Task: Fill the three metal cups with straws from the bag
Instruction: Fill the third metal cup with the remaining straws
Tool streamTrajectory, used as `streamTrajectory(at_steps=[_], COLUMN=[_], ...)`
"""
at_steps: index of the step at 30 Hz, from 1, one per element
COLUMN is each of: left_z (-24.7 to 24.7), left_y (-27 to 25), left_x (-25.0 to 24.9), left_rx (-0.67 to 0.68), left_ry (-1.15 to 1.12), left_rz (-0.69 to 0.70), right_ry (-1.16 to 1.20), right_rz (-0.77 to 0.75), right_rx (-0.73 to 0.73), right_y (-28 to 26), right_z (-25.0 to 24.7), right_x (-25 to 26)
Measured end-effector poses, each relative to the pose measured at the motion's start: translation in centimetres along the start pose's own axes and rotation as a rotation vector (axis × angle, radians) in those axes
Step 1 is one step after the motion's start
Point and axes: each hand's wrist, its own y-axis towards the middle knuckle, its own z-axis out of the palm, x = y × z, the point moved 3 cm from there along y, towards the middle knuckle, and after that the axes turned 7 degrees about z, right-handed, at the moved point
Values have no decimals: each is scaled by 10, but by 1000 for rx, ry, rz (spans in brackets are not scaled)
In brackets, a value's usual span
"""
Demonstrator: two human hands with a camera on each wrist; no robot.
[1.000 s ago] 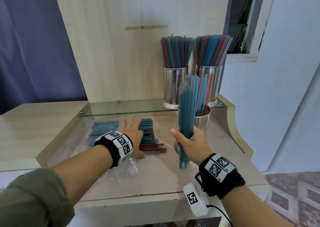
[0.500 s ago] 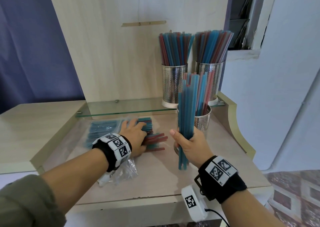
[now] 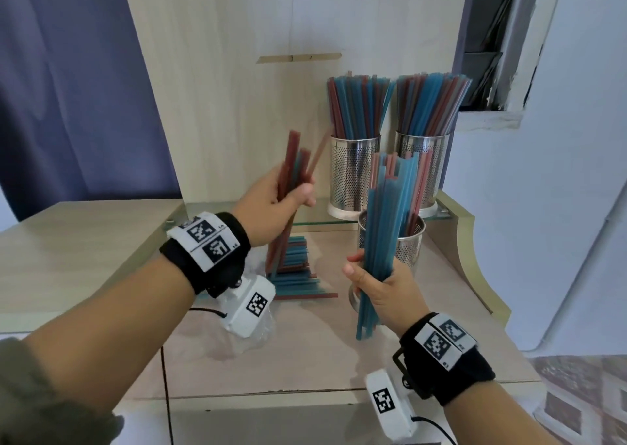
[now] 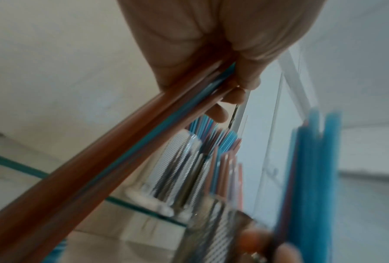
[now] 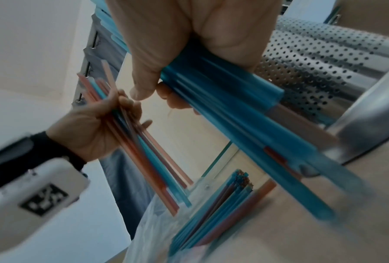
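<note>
While your left hand (image 3: 271, 203) grips a tilted reddish straw bundle (image 3: 291, 173) above the bag (image 3: 251, 339), your right hand (image 3: 383, 288) clasps upright blue straws (image 3: 383, 241) just before the near cup (image 3: 407, 248). Two full cups (image 3: 353, 173) occupy the glass shelf (image 3: 305, 222) at the worktop's far right corner.

Two metal cups stand side by side on the glass shelf (image 3: 237, 207) at the back: the left cup (image 3: 353, 176), the right cup (image 3: 428, 169), both packed with straws. The third cup (image 3: 409, 241) stands on the counter (image 3: 305, 353) just before them, partly filled. Left of it, loose straws (image 3: 295, 275) lie on the counter, with the bag (image 3: 251, 339) nearer the front edge.
</note>
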Motion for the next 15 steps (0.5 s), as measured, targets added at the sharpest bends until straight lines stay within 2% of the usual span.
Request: streamTrajectory(at_steps=[4, 8, 12, 15], left_z=[-14, -7, 10, 22], left_y=[6, 1, -6, -10], left_x=[-26, -43, -48, -51], left_rx=[23, 110, 65, 18], left_ry=[-172, -262, -319, -414], left_rz=[73, 57, 21, -2], right_ry=[39, 117, 173, 184], right_rz=[-20, -68, -123, -147], right_rx=[58, 102, 177, 166], right_y=[-1, 2, 0, -2], right_z=[10, 24, 38, 41], right_x=[17, 36, 56, 65])
